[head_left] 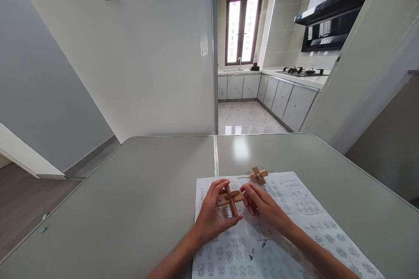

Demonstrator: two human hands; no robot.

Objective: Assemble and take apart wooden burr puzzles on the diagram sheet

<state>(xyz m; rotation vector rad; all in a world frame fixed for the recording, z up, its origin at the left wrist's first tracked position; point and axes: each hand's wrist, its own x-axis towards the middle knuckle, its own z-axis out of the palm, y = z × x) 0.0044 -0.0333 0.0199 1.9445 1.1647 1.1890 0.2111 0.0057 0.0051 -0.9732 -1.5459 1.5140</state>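
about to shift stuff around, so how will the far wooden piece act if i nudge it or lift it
The far wooden piece is probably stiff, as it looks like solid wood. Its jutting arms suggest it would slide or tip rather than roll smoothly. It looks small beside the hands, so it's likely light.

Head view, forward and down over table (114, 209)
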